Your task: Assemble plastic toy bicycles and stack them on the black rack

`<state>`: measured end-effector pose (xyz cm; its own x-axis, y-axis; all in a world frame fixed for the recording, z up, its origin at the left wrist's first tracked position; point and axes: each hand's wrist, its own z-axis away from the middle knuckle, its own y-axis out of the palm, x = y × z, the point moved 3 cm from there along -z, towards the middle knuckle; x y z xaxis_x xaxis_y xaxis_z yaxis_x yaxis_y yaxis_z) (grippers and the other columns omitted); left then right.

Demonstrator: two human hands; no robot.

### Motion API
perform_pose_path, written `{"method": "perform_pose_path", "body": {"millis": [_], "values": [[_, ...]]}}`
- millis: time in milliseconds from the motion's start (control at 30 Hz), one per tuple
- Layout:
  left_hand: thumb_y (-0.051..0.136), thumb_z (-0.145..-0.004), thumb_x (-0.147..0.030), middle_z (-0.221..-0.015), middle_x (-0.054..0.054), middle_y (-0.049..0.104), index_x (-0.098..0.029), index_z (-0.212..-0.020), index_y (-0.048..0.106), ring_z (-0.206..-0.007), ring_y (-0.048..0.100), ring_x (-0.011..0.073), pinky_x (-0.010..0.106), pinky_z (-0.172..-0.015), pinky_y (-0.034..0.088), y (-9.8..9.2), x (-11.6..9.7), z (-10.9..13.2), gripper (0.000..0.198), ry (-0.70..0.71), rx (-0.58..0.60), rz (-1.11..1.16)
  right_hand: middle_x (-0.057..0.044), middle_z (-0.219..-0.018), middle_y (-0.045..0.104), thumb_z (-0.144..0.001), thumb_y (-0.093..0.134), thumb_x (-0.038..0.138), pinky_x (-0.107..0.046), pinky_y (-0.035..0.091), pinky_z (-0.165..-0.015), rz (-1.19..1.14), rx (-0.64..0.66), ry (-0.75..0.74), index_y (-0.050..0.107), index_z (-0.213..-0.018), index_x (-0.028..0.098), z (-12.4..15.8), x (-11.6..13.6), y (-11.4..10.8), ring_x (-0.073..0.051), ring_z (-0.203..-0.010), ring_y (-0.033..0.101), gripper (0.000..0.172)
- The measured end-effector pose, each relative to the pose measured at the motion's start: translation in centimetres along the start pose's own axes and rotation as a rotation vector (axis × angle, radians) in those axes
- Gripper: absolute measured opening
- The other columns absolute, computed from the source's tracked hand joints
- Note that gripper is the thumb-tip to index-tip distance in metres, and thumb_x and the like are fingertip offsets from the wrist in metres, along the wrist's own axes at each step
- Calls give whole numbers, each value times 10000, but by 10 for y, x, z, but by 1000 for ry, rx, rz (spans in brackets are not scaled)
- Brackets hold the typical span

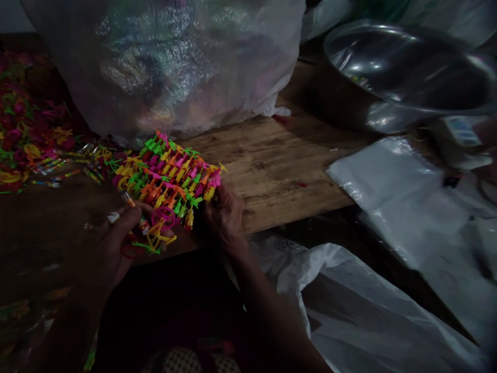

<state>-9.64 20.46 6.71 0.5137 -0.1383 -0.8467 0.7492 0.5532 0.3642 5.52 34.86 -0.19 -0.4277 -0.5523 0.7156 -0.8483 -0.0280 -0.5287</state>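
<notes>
Rows of small bright plastic toys, in pink, green, yellow and orange, lie packed together on the wooden table in front of me. At their near left edge, my left hand is closed with a thin printed tube under the thumb. Loose plastic pieces, among them a pink ring and a yellow piece, sit at its fingers. My right hand is curled against the right end of the rows, by a pink piece. Its fingertips are dark, and what they grip is hidden.
A big, full translucent bag stands behind the toys. Mixed plastic pieces are heaped at left. At right are a metal basin, flat clear plastic bags and a small pale device. A white sack hangs below the table edge.
</notes>
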Motion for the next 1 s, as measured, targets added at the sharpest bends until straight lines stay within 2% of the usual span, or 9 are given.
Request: {"method": "perform_pose_path", "body": {"millis": [167,267,433,600,700,833,1000], "values": [[777,-761,-458,-655,27,678,-161,-831,643,-541,635,160,226,-475,533,3,-1,1,333,-5,-1,-39,-72,-835,696,-846,425,203,-338,465,-681,60,40,3,632,-942,205,-2,-1,2,-207,-693,604,228],[779,-755,-445,-708,39,699,-156,-832,649,-603,663,171,199,-448,498,7,-7,-1,326,33,-17,-53,-71,-806,689,-829,440,203,-347,448,-685,93,105,-22,635,-954,205,-4,-4,-1,-220,-686,599,232],[797,-741,-421,-678,35,687,-137,-808,645,-618,678,164,227,-564,564,17,-14,-7,330,67,110,-55,-90,-866,711,-826,468,201,-359,455,-771,142,148,-31,642,-1083,202,-8,-9,-2,-251,-790,626,310],[748,-792,-416,-653,21,672,-137,-814,632,-624,684,162,261,-619,593,15,-11,-4,303,88,25,-41,-100,-922,715,-828,430,194,-343,483,-720,115,183,-14,622,-1111,193,-8,-12,0,-251,-823,640,343],[762,-774,-435,-682,25,686,-149,-828,633,-653,695,176,241,-580,573,14,-7,0,319,49,7,-45,-107,-930,715,-829,423,181,-356,490,-719,138,195,-27,622,-1107,184,-7,-12,2,-257,-823,646,341],[725,-807,-496,-785,42,709,-169,-927,633,-643,683,181,196,-448,476,20,-3,8,360,-48,146,-122,-114,-914,718,-834,448,163,-341,479,-694,209,201,-30,632,-1132,160,-7,-9,3,-255,-803,652,350],[613,-911,-520,-741,15,645,-162,-911,656,-630,602,112,184,-550,484,18,8,24,361,-45,380,-474,-118,-936,723,-894,450,178,-334,500,-723,167,287,-8,657,-1066,153,-13,-5,0,-239,-823,658,270]]}}
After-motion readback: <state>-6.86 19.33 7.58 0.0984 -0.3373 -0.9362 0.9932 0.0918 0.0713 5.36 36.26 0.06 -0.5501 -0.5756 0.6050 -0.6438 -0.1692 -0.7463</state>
